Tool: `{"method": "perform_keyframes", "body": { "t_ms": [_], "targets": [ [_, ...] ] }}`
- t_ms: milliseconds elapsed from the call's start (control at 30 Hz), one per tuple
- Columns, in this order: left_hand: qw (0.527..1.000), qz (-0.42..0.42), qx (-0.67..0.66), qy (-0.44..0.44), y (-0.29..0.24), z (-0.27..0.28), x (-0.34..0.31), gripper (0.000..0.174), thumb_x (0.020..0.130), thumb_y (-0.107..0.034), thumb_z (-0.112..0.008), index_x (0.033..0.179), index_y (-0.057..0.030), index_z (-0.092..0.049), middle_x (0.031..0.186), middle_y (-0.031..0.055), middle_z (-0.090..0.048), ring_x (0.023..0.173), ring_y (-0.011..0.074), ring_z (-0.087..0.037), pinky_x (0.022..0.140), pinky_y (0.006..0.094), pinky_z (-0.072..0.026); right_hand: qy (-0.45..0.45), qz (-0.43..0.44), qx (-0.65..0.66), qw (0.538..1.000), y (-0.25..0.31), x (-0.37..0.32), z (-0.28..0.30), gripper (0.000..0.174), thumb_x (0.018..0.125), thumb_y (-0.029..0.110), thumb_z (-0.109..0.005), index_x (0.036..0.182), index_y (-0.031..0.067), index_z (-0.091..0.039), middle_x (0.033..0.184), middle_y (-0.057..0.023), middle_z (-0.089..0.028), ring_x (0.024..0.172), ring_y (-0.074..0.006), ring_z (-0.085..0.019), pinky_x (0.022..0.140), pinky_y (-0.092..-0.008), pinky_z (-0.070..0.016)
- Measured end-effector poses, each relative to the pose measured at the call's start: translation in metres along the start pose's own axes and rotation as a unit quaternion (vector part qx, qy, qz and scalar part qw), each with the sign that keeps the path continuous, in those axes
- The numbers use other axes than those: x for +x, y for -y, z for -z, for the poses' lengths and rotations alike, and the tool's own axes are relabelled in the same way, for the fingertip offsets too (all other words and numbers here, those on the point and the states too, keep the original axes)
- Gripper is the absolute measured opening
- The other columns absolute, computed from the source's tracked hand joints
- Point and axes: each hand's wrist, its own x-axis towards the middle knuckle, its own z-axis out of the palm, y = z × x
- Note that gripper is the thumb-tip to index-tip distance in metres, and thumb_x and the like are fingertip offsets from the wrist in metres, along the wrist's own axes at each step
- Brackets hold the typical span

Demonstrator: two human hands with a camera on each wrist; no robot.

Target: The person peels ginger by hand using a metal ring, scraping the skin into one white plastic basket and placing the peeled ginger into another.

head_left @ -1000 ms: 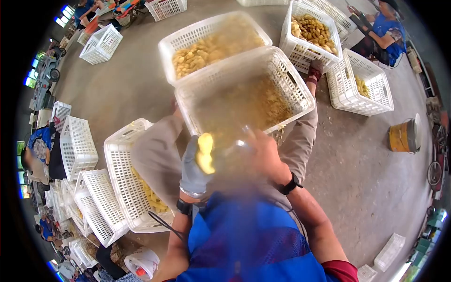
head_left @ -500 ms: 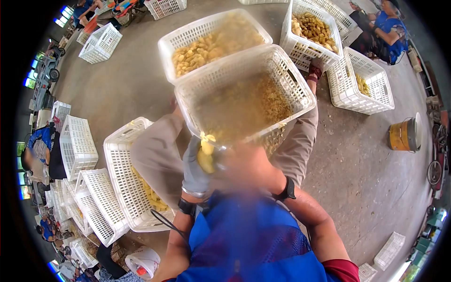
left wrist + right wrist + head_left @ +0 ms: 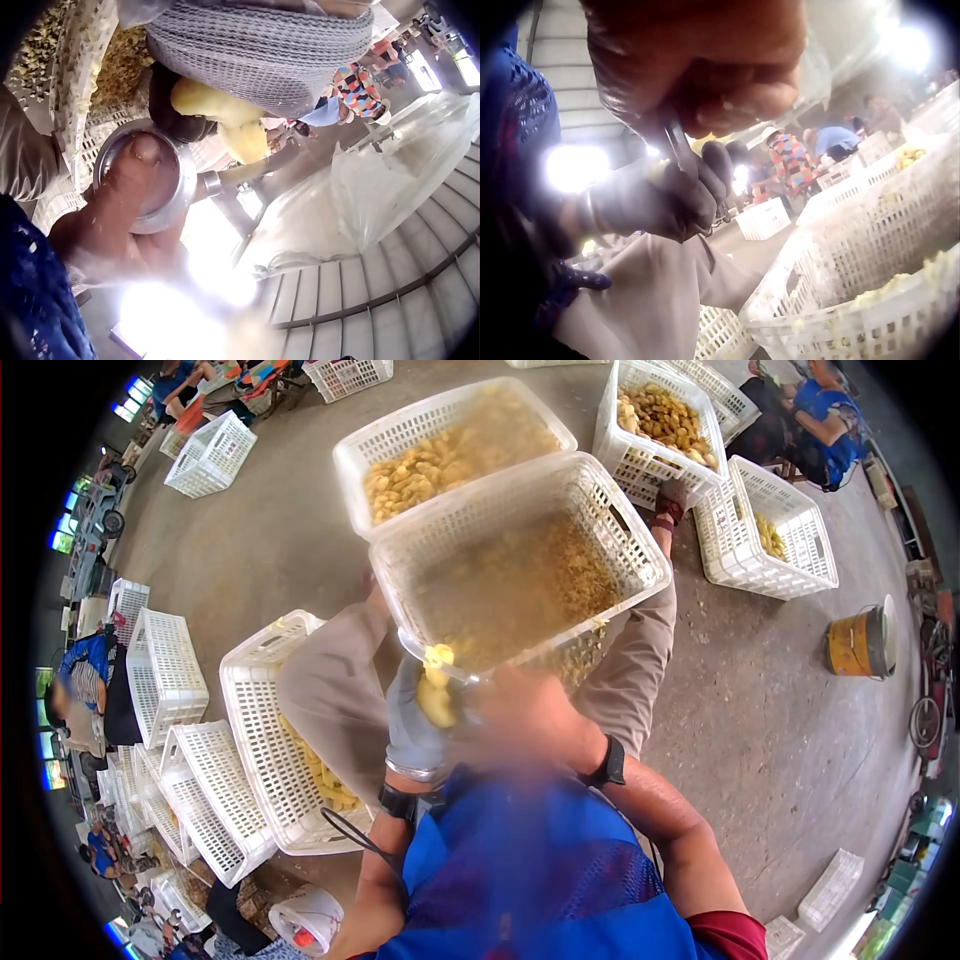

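Note:
In the head view, my left hand (image 3: 412, 725), in a grey glove, grips a knobby, pale yellow piece of ginger (image 3: 436, 698) upright over my lap. My bare right hand (image 3: 540, 710) is right beside it and partly blurred. It holds a metal scraping tool (image 3: 189, 180), whose round, ring-like end shows in the left wrist view with the thumb pressed inside. The tool's narrow end passes close by the ginger. Just beyond both hands, a white crate (image 3: 645, 588) holds peel scraps (image 3: 590, 575).
Behind the near crate, another white crate (image 3: 350, 470) holds ginger (image 3: 420, 475). More crates stand at left (image 3: 240, 690) and right (image 3: 815, 555), with a yellow bucket (image 3: 853, 647) farther right. A seated person (image 3: 825, 425) is at upper right. My knees flank the near crate.
The right hand has come in closer against the left, and the tool now crosses at the ginger's upper part. The ginger sits slightly lower in the left hand's grip than a second ago.

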Motion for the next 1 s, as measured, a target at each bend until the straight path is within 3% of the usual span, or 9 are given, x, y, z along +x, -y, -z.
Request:
{"method": "perform_keyframes", "body": {
  "t_ms": [100,200,300,467,500,633,733,933,1000],
  "targets": [
    [0.986,-0.079,0.149,0.008,-0.001,0.002,-0.003,0.04,0.111,-0.034,-0.041,0.129,-0.0032,-0.06,0.107,0.0095,-0.069,0.086,0.0179,-0.067,0.066,0.0297,-0.055,-0.003,0.005,-0.024,1.0,-0.008,-0.005,-0.007,0.015,0.074,0.016,-0.072,0.086,0.0105,-0.065,0.084,-0.0125,-0.051,0.06,-0.0282,-0.057,0.051,-0.0418,-0.0454],
    [0.989,0.075,-0.12,-0.034,-0.006,0.006,-0.007,0.047,0.11,-0.04,-0.042,0.117,-0.0007,-0.065,0.087,0.011,-0.067,0.062,0.0195,-0.061,0.05,0.0307,-0.0475,-0.007,0.012,-0.049,0.999,-0.025,-0.01,-0.015,0.014,0.077,0.017,-0.07,0.089,0.0107,-0.067,0.085,-0.0135,-0.054,0.061,-0.0291,-0.058,0.051,-0.0425,-0.0468],
    [0.944,0.145,-0.288,-0.063,-0.031,-0.006,-0.013,0.057,0.106,-0.048,-0.043,0.102,0.0022,-0.069,0.067,0.0115,-0.06,0.042,0.022,-0.048,0.04,0.0326,-0.0379,0.011,-0.187,-0.031,0.982,-0.062,-0.029,0.002,0.027,0.082,0.018,-0.072,0.107,0.0079,-0.072,0.085,-0.0133,-0.063,0.067,-0.0314,-0.065,0.061,-0.0421,-0.0531],
    [0.994,-0.017,-0.001,-0.108,0.005,0.012,0.008,0.053,0.106,-0.048,-0.045,0.107,-0.001,-0.069,0.081,0.0117,-0.071,0.055,0.0244,-0.062,0.043,0.0329,-0.0434,-0.126,-0.113,0.004,0.986,-0.042,-0.004,0.037,0.016,0.077,0.01,-0.079,0.092,0.0078,-0.074,0.085,-0.015,-0.062,0.066,-0.033,-0.064,0.057,-0.0411,-0.0488],
    [0.982,0.046,-0.152,-0.098,0.007,0.01,0.006,0.051,0.106,-0.047,-0.046,0.109,-0.0013,-0.068,0.084,0.0117,-0.072,0.059,0.0247,-0.065,0.045,0.0335,-0.0456,-0.135,-0.1,0.014,0.986,-0.039,0.001,0.035,0.016,0.078,0.01,-0.078,0.094,0.0083,-0.075,0.086,-0.0155,-0.063,0.067,-0.0333,-0.064,0.058,-0.0407,-0.0496],
    [0.999,-0.002,0.034,-0.033,0.003,0.014,0.008,0.046,0.107,-0.036,-0.049,0.134,0.0004,-0.056,0.12,0.0161,-0.069,0.097,0.0285,-0.07,0.071,0.0393,-0.0595,-0.117,-0.099,0.082,0.985,-0.034,0.006,0.019,0.03,0.081,0.021,-0.077,0.106,0.0059,-0.07,0.098,-0.0183,-0.065,0.075,-0.0385,-0.065,0.067,-0.0475,-0.0523],
    [0.992,0.056,-0.11,0.041,-0.017,0.007,0.002,0.062,0.098,-0.021,-0.06,0.152,0.0016,-0.039,0.138,0.0219,-0.059,0.118,0.0331,-0.065,0.092,0.0419,-0.0579,-0.119,-0.194,0.146,0.963,-0.028,0.006,0.016,0.026,0.083,0.018,-0.075,0.102,0.0023,-0.069,0.095,-0.0205,-0.066,0.075,-0.039,-0.065,0.066,-0.0466,-0.0514],
    [0.991,0.059,-0.007,0.116,-0.029,0.005,-0.004,0.078,0.09,-0.012,-0.068,0.157,0.0014,-0.032,0.14,0.0271,-0.056,0.121,0.0337,-0.064,0.101,0.0414,-0.0544,-0.11,-0.267,0.321,0.902,-0.018,0.007,0.036,0.023,0.085,0.013,-0.073,0.104,0.0001,-0.07,0.084,-0.0129,-0.067,0.071,-0.0191,-0.063,0.062,-0.0353,-0.049],
    [0.988,0.082,-0.037,0.122,-0.024,0.005,-0.004,0.077,0.09,-0.008,-0.071,0.157,0.002,-0.035,0.14,0.0175,-0.057,0.12,0.0242,-0.06,0.099,0.0344,-0.0513,-0.097,-0.31,0.386,0.863,-0.01,0.013,0.043,0.023,0.087,0.014,-0.074,0.104,-0.0007,-0.073,0.085,-0.0085,-0.068,0.073,-0.0134,-0.06,0.063,-0.0323,-0.0482]
  ]
}}
